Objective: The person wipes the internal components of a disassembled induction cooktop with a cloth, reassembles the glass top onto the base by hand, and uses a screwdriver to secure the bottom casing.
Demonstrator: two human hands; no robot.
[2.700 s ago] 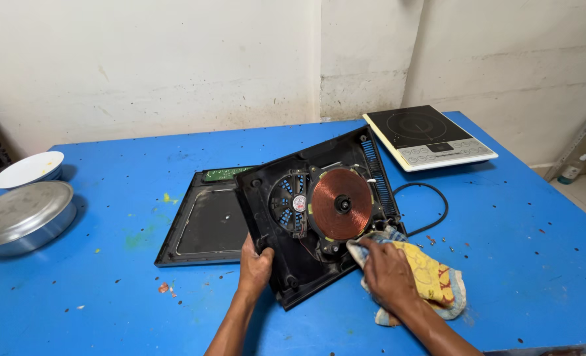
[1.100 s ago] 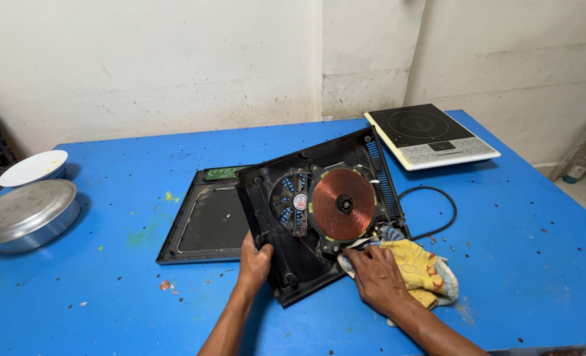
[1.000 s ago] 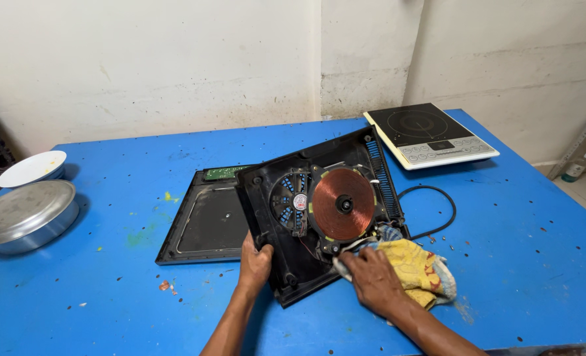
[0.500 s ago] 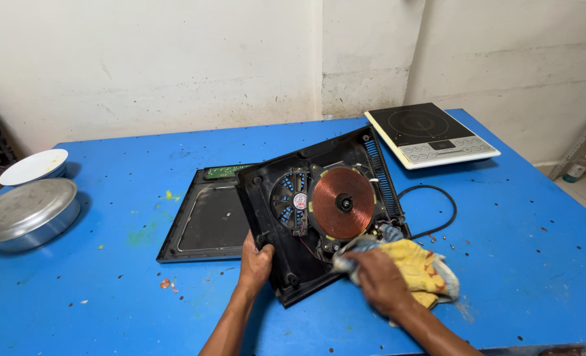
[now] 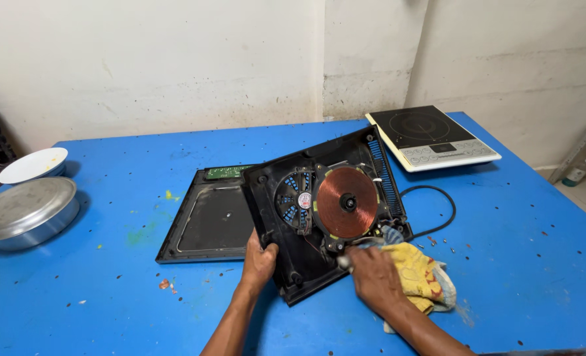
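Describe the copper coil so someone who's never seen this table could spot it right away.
On the blue table, find the opened black cooker base that the left hand grips. The copper coil sits inside it, right of the small fan: the only shiny reddish disc there.

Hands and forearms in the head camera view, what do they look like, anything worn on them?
Both are bare: the left hand and right hand show no gloves, and no rings or watch that I can make out. The forearms are uncovered to the frame's bottom edge, with no sleeves in view.
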